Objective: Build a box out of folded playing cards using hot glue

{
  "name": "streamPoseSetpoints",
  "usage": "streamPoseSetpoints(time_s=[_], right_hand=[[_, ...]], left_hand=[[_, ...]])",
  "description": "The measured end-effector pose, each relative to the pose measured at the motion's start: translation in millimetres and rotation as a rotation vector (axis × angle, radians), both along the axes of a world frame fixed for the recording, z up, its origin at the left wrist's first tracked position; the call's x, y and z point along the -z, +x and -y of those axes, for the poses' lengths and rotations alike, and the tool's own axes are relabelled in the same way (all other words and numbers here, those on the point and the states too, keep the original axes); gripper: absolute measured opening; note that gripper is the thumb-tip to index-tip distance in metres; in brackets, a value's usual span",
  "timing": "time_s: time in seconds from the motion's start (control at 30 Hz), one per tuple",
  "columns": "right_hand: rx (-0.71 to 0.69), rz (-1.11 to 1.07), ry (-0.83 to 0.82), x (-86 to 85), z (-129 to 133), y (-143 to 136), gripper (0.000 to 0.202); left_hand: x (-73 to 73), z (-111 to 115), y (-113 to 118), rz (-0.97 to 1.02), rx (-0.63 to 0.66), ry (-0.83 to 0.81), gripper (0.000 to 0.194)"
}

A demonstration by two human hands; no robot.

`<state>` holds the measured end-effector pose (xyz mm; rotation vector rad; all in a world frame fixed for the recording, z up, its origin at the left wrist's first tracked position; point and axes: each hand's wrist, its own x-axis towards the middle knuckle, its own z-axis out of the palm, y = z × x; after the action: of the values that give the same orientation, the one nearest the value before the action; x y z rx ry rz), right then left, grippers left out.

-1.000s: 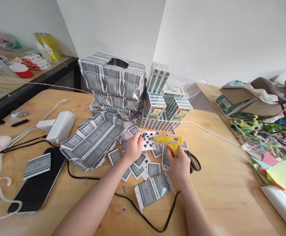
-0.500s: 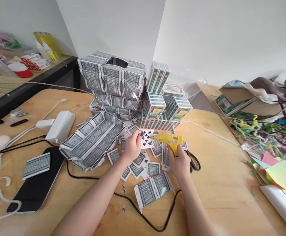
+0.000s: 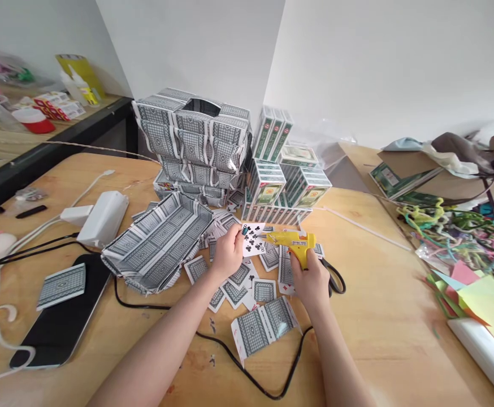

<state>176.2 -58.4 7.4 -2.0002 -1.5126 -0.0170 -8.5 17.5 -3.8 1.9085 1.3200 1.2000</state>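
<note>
My left hand (image 3: 229,252) pinches the left edge of a playing card (image 3: 253,239), an eight of clubs held face up. In my right hand (image 3: 310,277) is a yellow glue gun (image 3: 291,242), its nozzle pointing left at the card's face. Loose cards (image 3: 265,290) lie spread on the table below both hands. Nearer the front rests a folded piece made of cards (image 3: 266,329). An open tray built from cards (image 3: 162,240) stands left of my left hand. Black-handled scissors (image 3: 336,277) lie partly hidden behind my right hand.
A tall card-covered structure (image 3: 196,135) stands at the back, beside stacked card boxes (image 3: 268,186). A black cable (image 3: 230,350) loops across the front. At left are a dark phone-like slab (image 3: 60,322) and a white adapter (image 3: 103,219); coloured paper (image 3: 480,294) lies at right.
</note>
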Motion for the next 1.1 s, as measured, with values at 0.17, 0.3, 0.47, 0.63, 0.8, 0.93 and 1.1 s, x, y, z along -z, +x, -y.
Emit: streamPoseSetpoints(time_s=[0.17, 0.3, 0.47, 0.63, 0.8, 0.93, 1.1], right_hand=[[0.020, -0.030, -0.018, -1.3, -0.9, 0.9, 0.030], [0.076, -0.016, -0.055, -0.3, -2.1, -0.2, 0.035], [0.156, -0.008, -0.083, -0.9, -1.5, -4.2, 0.045], [0.179, -0.012, -0.093, -2.4, -1.4, -5.5, 0.041], [0.149, -0.012, -0.072, 0.5, -2.5, -3.7, 0.033], [0.106, 0.009, -0.072, 1.8, -2.3, -0.8, 0.029], [0.066, -0.018, -0.079, -0.5, -1.3, 0.7, 0.027]], left_hand=[[-0.4, -0.5, -0.1, -0.016, -0.017, 0.007, 0.010], [-0.1, -0.1, 0.1, -0.011, -0.009, -0.006, 0.010], [0.2, 1.8, 1.6, -0.007, 0.032, -0.007, 0.009], [0.2, 1.8, 1.9, 0.009, 0.045, -0.009, 0.010], [-0.9, 0.2, 1.1, 0.040, 0.026, -0.055, 0.011], [-1.8, -0.5, 0.8, 0.032, 0.010, -0.079, 0.011], [-1.7, -0.8, 0.4, 0.012, 0.003, -0.087, 0.012]])
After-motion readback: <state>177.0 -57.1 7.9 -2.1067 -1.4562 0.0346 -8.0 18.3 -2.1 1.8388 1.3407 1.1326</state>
